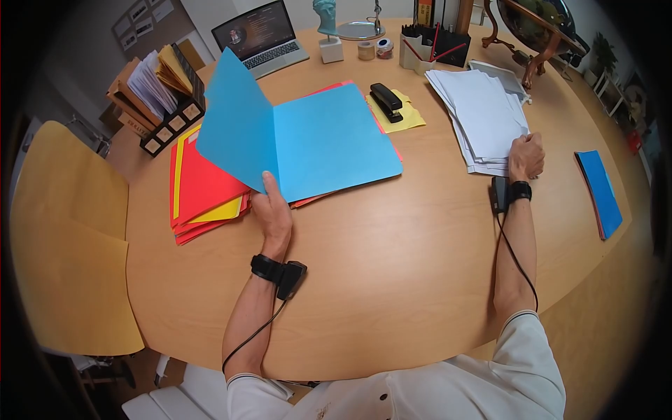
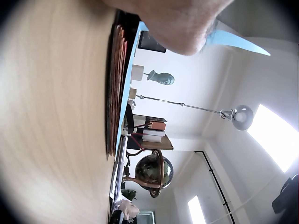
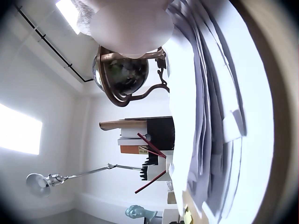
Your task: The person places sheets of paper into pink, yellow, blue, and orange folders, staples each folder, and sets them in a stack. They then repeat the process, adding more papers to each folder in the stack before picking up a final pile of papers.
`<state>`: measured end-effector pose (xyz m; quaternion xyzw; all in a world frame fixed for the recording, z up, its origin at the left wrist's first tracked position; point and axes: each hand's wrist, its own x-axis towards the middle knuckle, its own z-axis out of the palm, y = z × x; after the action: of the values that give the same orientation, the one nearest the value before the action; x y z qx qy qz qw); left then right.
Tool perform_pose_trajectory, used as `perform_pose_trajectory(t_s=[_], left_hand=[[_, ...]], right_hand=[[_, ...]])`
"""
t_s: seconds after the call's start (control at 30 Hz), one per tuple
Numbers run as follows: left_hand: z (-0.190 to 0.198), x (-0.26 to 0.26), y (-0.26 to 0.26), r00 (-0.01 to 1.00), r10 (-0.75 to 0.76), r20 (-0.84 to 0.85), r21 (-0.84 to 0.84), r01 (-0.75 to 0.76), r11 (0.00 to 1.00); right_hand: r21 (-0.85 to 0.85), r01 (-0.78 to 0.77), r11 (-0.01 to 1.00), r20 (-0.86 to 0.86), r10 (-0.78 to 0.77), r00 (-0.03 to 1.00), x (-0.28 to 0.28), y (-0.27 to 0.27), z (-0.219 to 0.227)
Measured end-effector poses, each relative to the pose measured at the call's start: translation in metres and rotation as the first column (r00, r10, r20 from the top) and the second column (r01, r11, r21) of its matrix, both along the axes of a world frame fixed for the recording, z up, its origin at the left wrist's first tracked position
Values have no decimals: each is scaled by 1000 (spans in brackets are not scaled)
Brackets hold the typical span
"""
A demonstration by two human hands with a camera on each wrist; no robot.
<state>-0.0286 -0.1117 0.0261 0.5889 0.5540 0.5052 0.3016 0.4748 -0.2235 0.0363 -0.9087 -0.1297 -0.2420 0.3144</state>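
A blue folder (image 1: 332, 143) lies spread on the desk on top of red and orange folders. Its left cover (image 1: 238, 112) stands raised, and my left hand (image 1: 274, 213) pinches the lower edge of that cover, thumb in front and fingers hidden behind. In the left wrist view the hand (image 2: 180, 23) blurs over the cover. A stack of loose white papers (image 1: 479, 119) lies to the right, its sheets unevenly fanned. My right hand (image 1: 526, 155), fingers curled, grips the stack's near right edge. The right wrist view shows the uneven sheet edges (image 3: 210, 116) below this hand.
Red and yellow folders (image 1: 210, 182) are piled at the left, below a black file holder (image 1: 175, 126). A black stapler (image 1: 386, 103) sits on yellow paper behind the blue folder. Blue booklets (image 1: 599, 194) lie near the right edge. A laptop (image 1: 259, 42) and pen holders (image 1: 423, 52) stand behind.
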Motion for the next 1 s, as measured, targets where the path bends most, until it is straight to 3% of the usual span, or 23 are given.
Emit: perform_pose_trajectory(t_s=[0.13,0.2,0.23,0.3,0.33,0.37,0.4,0.43,0.5,0.53,0.67,0.7,0.73,0.83,0.97,1.0], left_hand=[[-4,1,2,997,71,5,69,-71,995],[2,5,-1,997,72,10,137,-72,988],[4,6,-2,997,71,16,204,-73,976],[3,8,1,997,38,64,269,-54,962],[1,9,3,994,2,108,334,-38,942],[-2,6,5,994,1,108,334,-37,942],[-4,0,6,999,-36,31,295,25,955],[-6,-3,8,996,-76,-44,250,85,965],[-5,1,7,993,-114,36,246,102,964],[-3,2,6,982,-149,117,243,118,963],[3,2,3,983,-176,53,214,161,963],[3,0,4,984,-162,-67,239,174,955],[3,-1,4,972,-143,-186,262,189,947],[7,0,2,942,-207,-265,255,275,927],[10,5,-3,923,-351,-154,163,375,913],[10,6,-4,909,-417,-20,149,415,898]], right_hand=[[-14,11,1000,-25,-11,1000,-4,2,5],[34,85,996,408,-91,909,-9,4,7],[34,85,996,408,-92,908,-10,6,11],[136,-62,989,483,-11,875,-10,12,22],[136,-61,989,483,-12,875,-11,16,26],[175,-191,966,558,62,827,-15,20,33],[201,-320,926,632,127,764,-20,23,37],[201,-319,926,632,126,765,-27,26,40],[272,-556,786,591,319,741,-54,34,52],[279,-600,750,622,334,708,-66,39,56],[354,-744,567,412,619,668,-110,61,42],[375,-760,530,334,688,645,-122,66,33],[351,-777,522,238,753,613,-132,70,25],[286,-813,507,-84,859,506,-168,70,10],[190,-854,485,-156,873,461,-184,74,-4],[166,-856,490,-161,869,467,-187,73,-3]])
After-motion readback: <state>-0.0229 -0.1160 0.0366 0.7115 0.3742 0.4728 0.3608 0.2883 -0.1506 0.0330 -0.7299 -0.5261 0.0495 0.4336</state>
